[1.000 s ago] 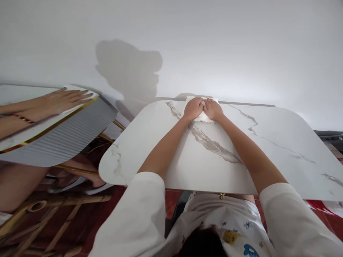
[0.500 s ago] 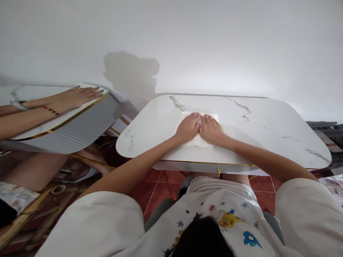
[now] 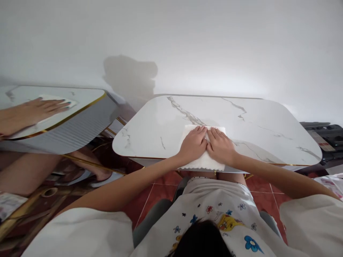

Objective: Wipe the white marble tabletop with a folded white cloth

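Both my hands lie flat, side by side, on a white cloth (image 3: 206,164) at the near edge of a white marble-look table (image 3: 262,128). My left hand (image 3: 192,144) presses the cloth's left half, fingers stretched forward. My right hand (image 3: 221,146) covers the right half, fingers stretched out too. The cloth's near hem hangs slightly over the table's edge. My white sleeves and flower-print shirt fill the bottom of the view.
To the left stands a second marble table (image 3: 85,103) with a gold rim and ribbed side, where another person's hand (image 3: 34,110) rests flat on a white cloth. A white wall rises behind. Red floor tiles (image 3: 158,192) and wooden chair parts lie below; dark equipment (image 3: 325,135) sits far right.
My hands have drawn the cloth from the table's far edge toward me to the near edge. The other person's hand has pulled back leftward on the other table.
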`<move>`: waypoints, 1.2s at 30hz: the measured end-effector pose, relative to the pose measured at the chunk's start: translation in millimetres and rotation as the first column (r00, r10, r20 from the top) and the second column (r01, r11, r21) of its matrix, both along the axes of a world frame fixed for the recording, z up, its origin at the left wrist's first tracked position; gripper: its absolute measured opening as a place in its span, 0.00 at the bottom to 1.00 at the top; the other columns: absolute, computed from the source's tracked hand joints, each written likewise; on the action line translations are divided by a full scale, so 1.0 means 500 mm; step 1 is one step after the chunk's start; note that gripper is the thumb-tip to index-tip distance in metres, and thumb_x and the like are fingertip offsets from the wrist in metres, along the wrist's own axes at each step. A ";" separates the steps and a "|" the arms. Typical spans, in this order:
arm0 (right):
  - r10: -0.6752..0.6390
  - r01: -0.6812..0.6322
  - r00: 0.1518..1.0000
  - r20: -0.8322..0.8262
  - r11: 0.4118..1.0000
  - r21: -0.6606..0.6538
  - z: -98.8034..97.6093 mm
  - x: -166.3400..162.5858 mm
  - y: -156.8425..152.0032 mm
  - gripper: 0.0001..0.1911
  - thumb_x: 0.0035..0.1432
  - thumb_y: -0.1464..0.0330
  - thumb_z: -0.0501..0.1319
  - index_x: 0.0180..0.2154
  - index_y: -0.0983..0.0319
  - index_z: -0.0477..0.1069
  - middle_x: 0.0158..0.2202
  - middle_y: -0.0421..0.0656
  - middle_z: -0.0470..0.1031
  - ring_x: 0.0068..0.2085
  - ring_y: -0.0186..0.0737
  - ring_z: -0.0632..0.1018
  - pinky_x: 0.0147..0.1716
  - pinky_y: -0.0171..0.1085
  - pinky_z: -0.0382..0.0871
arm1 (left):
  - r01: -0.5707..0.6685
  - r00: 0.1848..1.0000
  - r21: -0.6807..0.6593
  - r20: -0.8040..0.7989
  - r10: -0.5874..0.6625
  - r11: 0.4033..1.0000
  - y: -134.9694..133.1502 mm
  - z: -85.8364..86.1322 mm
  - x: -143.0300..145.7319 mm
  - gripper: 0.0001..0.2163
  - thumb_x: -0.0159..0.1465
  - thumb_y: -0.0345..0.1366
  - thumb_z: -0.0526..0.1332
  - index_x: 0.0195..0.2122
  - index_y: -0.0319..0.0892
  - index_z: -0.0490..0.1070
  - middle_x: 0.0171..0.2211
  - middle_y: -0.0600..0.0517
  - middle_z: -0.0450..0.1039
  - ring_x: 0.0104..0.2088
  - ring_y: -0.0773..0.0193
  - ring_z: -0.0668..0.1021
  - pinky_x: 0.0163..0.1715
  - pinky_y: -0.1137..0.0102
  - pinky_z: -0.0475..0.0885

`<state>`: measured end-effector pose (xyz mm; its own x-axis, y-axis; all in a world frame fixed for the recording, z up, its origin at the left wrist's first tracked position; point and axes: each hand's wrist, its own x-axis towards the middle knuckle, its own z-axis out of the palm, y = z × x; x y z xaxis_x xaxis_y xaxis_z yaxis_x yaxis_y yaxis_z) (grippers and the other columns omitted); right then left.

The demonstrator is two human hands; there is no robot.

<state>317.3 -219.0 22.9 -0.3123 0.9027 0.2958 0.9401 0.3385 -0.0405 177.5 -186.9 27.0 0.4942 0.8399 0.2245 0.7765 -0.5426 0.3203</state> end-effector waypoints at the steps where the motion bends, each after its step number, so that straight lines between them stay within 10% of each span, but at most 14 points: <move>1: -0.012 0.012 1.000 0.008 1.000 -0.017 0.001 0.015 0.003 0.28 0.63 0.67 0.46 0.60 0.76 0.60 0.62 0.58 0.62 0.63 0.53 0.63 0.61 0.47 0.56 | 0.003 1.000 -0.021 0.014 -0.003 1.000 0.002 0.003 0.015 0.25 0.64 0.31 0.45 0.62 0.31 0.59 0.64 0.43 0.57 0.65 0.56 0.58 0.64 0.59 0.55; 7: -0.033 0.035 0.999 0.029 0.997 -0.068 0.005 0.067 0.080 0.29 0.63 0.67 0.45 0.62 0.74 0.57 0.63 0.55 0.60 0.64 0.50 0.62 0.62 0.46 0.55 | 0.034 0.998 -0.006 0.052 -0.034 0.999 0.078 0.005 0.067 0.24 0.63 0.30 0.47 0.61 0.31 0.60 0.63 0.42 0.60 0.64 0.55 0.60 0.63 0.60 0.56; 21: -0.131 0.115 0.982 -0.138 0.986 -0.122 0.027 0.112 0.470 0.21 0.63 0.71 0.45 0.53 0.66 0.67 0.58 0.51 0.67 0.58 0.51 0.68 0.55 0.47 0.61 | -0.080 0.982 0.079 0.177 0.065 0.994 0.452 -0.006 0.149 0.18 0.65 0.28 0.46 0.49 0.41 0.71 0.55 0.46 0.70 0.57 0.57 0.69 0.57 0.64 0.62; 36: -0.235 0.206 0.952 -0.197 0.966 -0.153 0.023 0.132 0.593 0.20 0.62 0.66 0.46 0.49 0.59 0.72 0.49 0.48 0.76 0.47 0.52 0.75 0.42 0.43 0.68 | -0.161 0.958 -0.020 0.235 0.161 0.987 0.562 0.005 0.170 0.16 0.65 0.31 0.47 0.38 0.44 0.76 0.39 0.47 0.78 0.41 0.55 0.76 0.40 0.64 0.68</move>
